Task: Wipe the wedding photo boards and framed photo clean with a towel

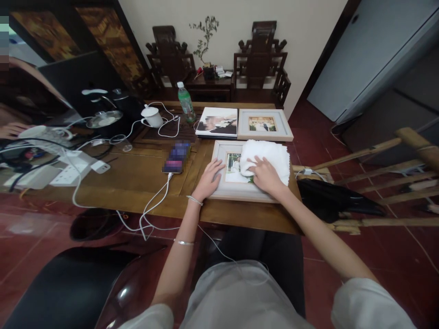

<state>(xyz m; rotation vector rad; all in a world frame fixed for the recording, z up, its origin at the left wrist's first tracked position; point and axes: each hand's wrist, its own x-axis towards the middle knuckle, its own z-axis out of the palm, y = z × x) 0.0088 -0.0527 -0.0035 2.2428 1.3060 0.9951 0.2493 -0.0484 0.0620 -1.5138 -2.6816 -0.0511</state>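
A light wooden picture frame lies flat near the front right of the table, with a photo inside its pale mat. My left hand rests on the frame's left border, fingers stretched out and laid flat. Over the right part of the frame is a folded white cloth, hiding much of the photo. My right hand presses on this cloth, its fingers bent into it. Just behind are a second framed photo and a white-bordered photo panel, lying side by side.
Left of my hands lies a phone with a white charging cable. Farther back stand a green-labelled bottle and a lidded white cup. Power strips and tangled cables cover the left side, near another person's hand.
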